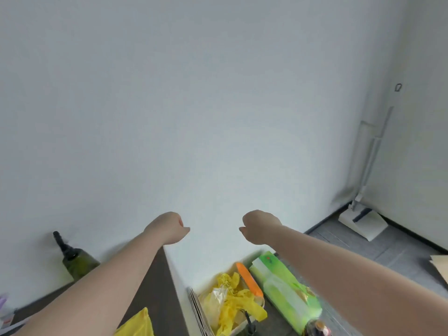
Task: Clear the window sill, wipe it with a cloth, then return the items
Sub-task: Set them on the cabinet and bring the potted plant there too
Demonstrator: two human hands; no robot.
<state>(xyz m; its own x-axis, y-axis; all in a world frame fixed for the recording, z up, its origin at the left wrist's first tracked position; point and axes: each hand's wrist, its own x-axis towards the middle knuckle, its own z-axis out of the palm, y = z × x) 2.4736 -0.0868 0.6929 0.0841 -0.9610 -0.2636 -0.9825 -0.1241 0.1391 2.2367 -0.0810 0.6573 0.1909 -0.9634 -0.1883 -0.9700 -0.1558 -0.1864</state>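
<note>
Two bare arms reached out from the bottom of the frame toward a plain white wall (194, 105). At the very bottom left, a yellow cloth (137, 323) lay on the dark bench (155, 287). Just right of it, low in the middle, a cardboard box (197, 309) sat on the floor. It held crumpled yellow plastic bags (232, 301) and an orange thing (249, 278) I could not name. A green packet (283, 287) lay right beside the box. A dark green bottle (77, 261) stood on the bench at the lower left, close to the wall.

Farther out, in the middle of the frame, the left hand (169, 227) and the right hand (259, 226) were both curled into loose fists and held nothing. A white dustpan (361, 221) leaned in the far right corner.

No window sill showed, so I could not tell which step was in hand. The next move probably called for picking up the yellow cloth or finding the sill.
</note>
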